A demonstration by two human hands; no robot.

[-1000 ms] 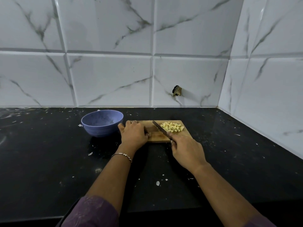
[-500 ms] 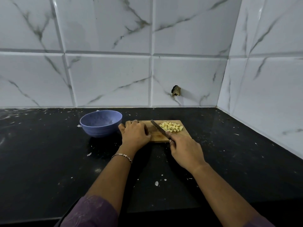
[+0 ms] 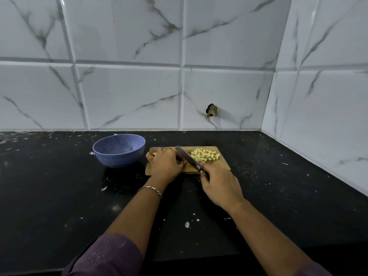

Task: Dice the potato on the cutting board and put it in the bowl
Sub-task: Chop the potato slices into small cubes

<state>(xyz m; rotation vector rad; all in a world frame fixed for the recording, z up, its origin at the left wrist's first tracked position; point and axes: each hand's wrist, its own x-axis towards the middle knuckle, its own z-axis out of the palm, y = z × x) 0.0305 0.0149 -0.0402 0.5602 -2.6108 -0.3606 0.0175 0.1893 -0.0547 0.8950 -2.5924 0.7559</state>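
Observation:
A small wooden cutting board (image 3: 223,166) lies on the black counter. A pile of pale yellow potato dice (image 3: 205,154) sits on its far right part. My left hand (image 3: 166,164) rests curled on the board's left half, covering whatever potato is under it. My right hand (image 3: 219,184) grips the handle of a knife (image 3: 186,156), whose dark blade slants up and left between my left hand and the dice. An empty blue bowl (image 3: 119,150) stands just left of the board.
The black counter (image 3: 59,196) is speckled with white flecks. White marble tiles form the back wall and the right wall, meeting in a corner at the right. A small dark fitting (image 3: 212,110) sticks out of the back wall above the board.
The knife blade has shifted slightly left, closer to my left hand. Both hands otherwise stay in place over the board.

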